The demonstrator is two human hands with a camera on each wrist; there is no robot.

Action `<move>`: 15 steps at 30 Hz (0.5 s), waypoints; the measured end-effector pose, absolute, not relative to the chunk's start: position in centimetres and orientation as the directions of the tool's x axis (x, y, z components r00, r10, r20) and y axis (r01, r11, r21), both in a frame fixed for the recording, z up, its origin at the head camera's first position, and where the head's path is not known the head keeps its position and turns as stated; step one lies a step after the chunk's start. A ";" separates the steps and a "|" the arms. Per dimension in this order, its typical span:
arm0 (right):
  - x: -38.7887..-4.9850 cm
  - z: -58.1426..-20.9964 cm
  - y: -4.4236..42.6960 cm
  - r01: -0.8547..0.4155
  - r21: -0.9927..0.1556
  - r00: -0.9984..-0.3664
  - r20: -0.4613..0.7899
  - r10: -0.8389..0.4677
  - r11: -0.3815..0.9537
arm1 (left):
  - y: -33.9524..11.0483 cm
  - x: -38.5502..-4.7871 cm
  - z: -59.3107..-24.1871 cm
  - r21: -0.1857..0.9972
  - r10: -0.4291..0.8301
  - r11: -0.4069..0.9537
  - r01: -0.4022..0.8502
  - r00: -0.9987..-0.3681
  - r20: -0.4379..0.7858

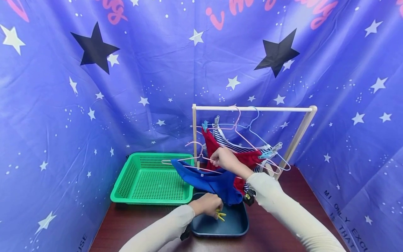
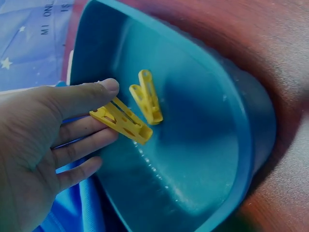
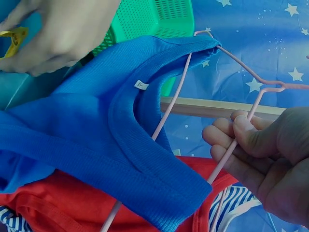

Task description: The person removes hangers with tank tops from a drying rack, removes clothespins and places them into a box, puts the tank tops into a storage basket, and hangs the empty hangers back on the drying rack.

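Observation:
In the left wrist view my left hand pinches a yellow clothespin between thumb and fingers, above a dark teal basin. A second yellow clothespin lies in the basin. My right hand grips the sloping arm of a pink hanger in the right wrist view. On that hanger hangs a blue garment with a small white label at its neckline. The garment's lower part hangs at the basin's back edge in the head view, where my left hand is over the basin.
A green basket stands at the left. Behind my right hand, a wooden rack carries a red garment and a striped garment on hangers with clothespins. Patterned blue cloth surrounds the brown table.

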State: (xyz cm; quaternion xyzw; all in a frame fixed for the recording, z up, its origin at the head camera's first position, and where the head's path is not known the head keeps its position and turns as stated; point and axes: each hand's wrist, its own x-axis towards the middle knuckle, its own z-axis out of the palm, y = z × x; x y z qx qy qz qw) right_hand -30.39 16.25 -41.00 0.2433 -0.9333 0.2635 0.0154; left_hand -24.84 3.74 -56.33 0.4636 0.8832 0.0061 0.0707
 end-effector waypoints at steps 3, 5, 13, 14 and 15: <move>-30.4 -41.0 16.2 -0.461 -0.485 -0.882 0.156 -0.446 0.743 | 4.0 -24.5 -56.6 0.048 0.811 0.575 0.816 -0.563 -0.158; -30.3 -41.0 16.2 -0.455 -0.490 -0.884 0.152 -0.441 0.744 | 4.1 -24.2 -56.7 0.038 0.803 0.582 0.812 -0.567 -0.184; -30.5 -41.0 16.2 -0.446 -0.478 -0.890 0.149 -0.430 0.757 | 4.6 -23.6 -57.3 -0.008 0.794 0.579 0.815 -0.566 -0.223; -30.5 -41.0 16.2 -0.447 -0.475 -0.890 0.151 -0.430 0.758 | 4.7 -23.5 -57.4 -0.012 0.795 0.576 0.817 -0.563 -0.226; -30.6 -41.0 16.1 -0.447 -0.473 -0.890 0.152 -0.429 0.759 | 4.7 -23.5 -57.5 -0.009 0.794 0.576 0.817 -0.563 -0.230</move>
